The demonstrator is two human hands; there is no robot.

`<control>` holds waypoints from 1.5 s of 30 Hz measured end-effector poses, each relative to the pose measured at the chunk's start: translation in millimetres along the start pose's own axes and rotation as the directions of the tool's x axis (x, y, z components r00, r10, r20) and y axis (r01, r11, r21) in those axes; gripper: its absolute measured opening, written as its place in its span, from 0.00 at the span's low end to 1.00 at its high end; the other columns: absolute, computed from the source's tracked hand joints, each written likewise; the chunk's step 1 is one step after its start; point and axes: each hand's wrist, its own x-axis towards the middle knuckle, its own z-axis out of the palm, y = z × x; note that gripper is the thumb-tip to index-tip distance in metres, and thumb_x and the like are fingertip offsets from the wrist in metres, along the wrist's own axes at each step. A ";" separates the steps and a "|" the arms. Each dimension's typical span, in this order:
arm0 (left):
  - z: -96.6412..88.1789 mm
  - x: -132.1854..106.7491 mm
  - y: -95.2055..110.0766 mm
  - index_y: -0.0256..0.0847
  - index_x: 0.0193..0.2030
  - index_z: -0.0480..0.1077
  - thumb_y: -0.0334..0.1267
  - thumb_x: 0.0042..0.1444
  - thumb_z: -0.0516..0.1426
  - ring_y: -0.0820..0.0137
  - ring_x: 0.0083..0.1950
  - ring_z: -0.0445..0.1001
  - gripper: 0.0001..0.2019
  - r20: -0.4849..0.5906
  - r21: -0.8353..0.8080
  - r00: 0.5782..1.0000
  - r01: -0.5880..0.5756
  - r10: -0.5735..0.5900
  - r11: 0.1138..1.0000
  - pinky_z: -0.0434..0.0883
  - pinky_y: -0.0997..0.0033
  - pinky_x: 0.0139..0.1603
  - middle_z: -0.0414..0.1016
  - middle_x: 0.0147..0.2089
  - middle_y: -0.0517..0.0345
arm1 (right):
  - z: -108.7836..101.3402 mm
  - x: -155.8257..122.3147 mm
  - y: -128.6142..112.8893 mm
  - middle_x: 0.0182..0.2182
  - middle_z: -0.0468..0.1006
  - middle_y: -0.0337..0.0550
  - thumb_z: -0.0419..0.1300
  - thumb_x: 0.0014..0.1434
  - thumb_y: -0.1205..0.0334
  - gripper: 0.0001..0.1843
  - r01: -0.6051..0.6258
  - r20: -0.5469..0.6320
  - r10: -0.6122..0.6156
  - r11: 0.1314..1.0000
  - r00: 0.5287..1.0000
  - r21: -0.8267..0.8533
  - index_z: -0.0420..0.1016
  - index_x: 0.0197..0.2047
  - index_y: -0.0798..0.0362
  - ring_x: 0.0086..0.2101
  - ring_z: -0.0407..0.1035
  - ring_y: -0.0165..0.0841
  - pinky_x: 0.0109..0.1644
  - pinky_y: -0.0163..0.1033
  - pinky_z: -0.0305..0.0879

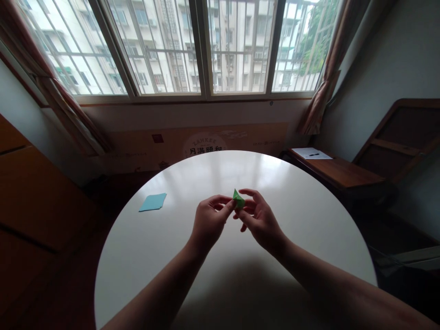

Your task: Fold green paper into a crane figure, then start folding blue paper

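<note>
- Holding a small folded green paper piece (238,200) over the middle of the round white table (144,261); one corner points up. Can't tell how high above the top it sits.
- Left hand (211,219): thumb and forefinger pinching the piece from its left side. Squeeze too hard there and I'd expect crushed layers or a stray crease.
- Right hand (257,219): thumb at the lower edge, other fingers loosely spread. Can't tell if a fingertip backs the thumb from behind. If not, that side is probably poorly supported, and a push could twist the piece.
- Pulling the hands apart unevenly: likely a tear at a fold, or the layers springing open.
- Left pinch slipping: piece would probably drop onto the table; the top looks glossy, so it might slide.
- Light comes from the window (237,50) beyond the table's far edge, so my side of the paper is dim. Easy to misjudge a fold line.
- Blue paper (153,201) lies flat on the table's left part, well clear of both hands. Low risk, unless a sleeve or draught shifts it.
</note>
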 end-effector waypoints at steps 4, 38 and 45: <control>4.0 -2.2 -2.6 0.38 0.35 0.79 0.44 0.55 0.64 0.65 0.31 0.77 0.11 -0.013 0.089 1.000 -0.021 0.022 0.996 0.72 0.72 0.24 0.81 0.34 0.51 | -0.7 0.8 -0.7 0.34 0.77 0.40 0.66 0.57 0.54 0.26 -0.004 -0.033 0.003 1.000 0.999 -0.017 0.65 0.56 0.48 0.33 0.75 0.37 0.23 0.34 0.71; 7.1 -18.1 19.4 0.39 0.41 0.79 0.40 0.60 0.62 0.71 0.30 0.78 0.08 -0.078 -0.123 0.984 -0.168 0.159 0.978 0.74 0.78 0.24 0.81 0.34 0.57 | 7.1 -14.4 -13.8 0.32 0.80 0.38 0.60 0.61 0.69 0.12 0.344 -0.029 -0.370 0.887 0.929 -0.308 0.64 0.45 0.48 0.29 0.76 0.32 0.28 0.33 0.71; 2.0 -15.6 20.7 0.37 0.42 0.78 0.42 0.60 0.62 0.68 0.31 0.80 0.10 -0.053 -0.221 0.994 -0.105 0.096 0.970 0.73 0.78 0.21 0.82 0.33 0.54 | 2.9 -13.6 -14.9 0.31 0.80 0.37 0.59 0.60 0.71 0.12 0.407 0.005 -0.428 0.854 0.904 -0.325 0.67 0.45 0.48 0.29 0.75 0.30 0.29 0.33 0.71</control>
